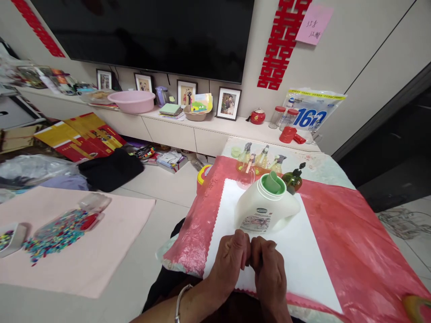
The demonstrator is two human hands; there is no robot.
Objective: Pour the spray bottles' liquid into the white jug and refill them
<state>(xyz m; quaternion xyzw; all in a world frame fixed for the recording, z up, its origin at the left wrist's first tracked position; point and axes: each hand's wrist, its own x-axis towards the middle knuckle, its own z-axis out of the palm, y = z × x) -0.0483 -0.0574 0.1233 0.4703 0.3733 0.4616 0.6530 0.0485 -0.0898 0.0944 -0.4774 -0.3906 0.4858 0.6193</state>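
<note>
Left hand (230, 258) and right hand (270, 269): curled closed, touching each other, palms hidden from me | white jug (251, 202): I see it standing just beyond them, on white sheet (308, 264), red-covered worktop (340, 220)

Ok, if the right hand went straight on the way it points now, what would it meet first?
Most likely the white jug, standing just beyond the right hand; the gap between them is hard to judge here.

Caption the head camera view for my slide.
Left hand and right hand curl close together before an uncapped white bottle on a white sheet.
</note>
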